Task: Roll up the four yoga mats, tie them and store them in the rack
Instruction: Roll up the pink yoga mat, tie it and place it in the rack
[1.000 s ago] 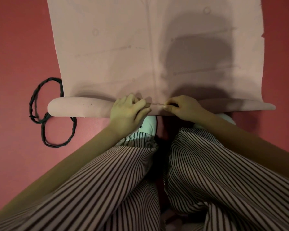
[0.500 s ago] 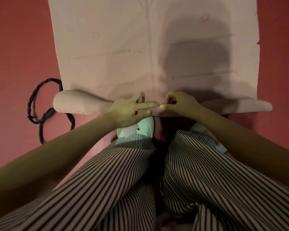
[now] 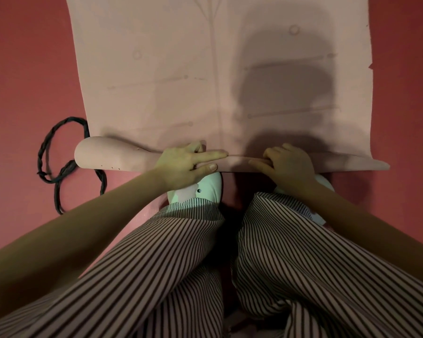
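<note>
Pink yoga mat (image 3: 156, 69): lies flat across upper centre of frame on red floor (image 3: 22, 69); its near end is wound into a low roll (image 3: 103, 158) across mid-frame; left hand (image 3: 183, 164) presses the roll with straight fingers, left of centre; right hand (image 3: 288, 164) sits apart, right of centre, fingers bent on the roll, grip cannot be told; dark braided cord (image 3: 59, 152) lies at middle left, touching the roll's end; striped trousers (image 3: 181, 264) fill lower frame.

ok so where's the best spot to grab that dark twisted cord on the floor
Pinch the dark cord where its loops cross, coming from above on the left: that bunch lies in the open, while its right part runs under the rolled mat end.
</note>
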{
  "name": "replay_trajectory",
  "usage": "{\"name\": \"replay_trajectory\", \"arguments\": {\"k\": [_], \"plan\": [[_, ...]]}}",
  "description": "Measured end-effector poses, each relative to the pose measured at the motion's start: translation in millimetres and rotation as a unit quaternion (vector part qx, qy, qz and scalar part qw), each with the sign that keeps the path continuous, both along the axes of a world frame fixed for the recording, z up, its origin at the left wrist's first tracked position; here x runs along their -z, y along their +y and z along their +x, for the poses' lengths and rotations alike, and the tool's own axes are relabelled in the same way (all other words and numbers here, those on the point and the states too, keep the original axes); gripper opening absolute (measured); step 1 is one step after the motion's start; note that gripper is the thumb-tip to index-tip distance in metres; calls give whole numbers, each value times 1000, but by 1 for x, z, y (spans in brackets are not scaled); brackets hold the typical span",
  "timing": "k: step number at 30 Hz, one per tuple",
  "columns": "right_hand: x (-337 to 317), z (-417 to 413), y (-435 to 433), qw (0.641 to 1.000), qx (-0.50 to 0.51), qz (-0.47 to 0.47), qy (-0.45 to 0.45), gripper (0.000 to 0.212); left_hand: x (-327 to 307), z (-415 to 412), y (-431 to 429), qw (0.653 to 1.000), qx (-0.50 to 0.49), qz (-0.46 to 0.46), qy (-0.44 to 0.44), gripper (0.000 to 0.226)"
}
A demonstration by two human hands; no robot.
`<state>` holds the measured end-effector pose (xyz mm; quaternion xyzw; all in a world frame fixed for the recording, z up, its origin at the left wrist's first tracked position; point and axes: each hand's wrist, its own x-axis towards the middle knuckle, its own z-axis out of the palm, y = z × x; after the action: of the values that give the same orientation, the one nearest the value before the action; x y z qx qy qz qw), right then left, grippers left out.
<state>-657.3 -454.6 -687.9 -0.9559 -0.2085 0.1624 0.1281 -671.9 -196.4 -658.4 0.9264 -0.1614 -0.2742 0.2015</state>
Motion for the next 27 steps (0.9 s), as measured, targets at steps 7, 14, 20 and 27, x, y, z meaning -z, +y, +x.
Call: {"name": "replay_trajectory", "arguments": {"k": [7,14,20,27], "plan": [[5,32,5,976,-10,46,212,52,3,-1,1,999,-17,27,14,69],[14,19,2,994,-38,35,93,68,9,-4,-4,999,-36,14,-26,56],[8,18,-10,985,38,132,108,44,8,-2,-2,999,-49,2,6,62],[6,19,-36,979,15,171,111,45,10,-2,-1,998,-65,-10,11,63]]}}
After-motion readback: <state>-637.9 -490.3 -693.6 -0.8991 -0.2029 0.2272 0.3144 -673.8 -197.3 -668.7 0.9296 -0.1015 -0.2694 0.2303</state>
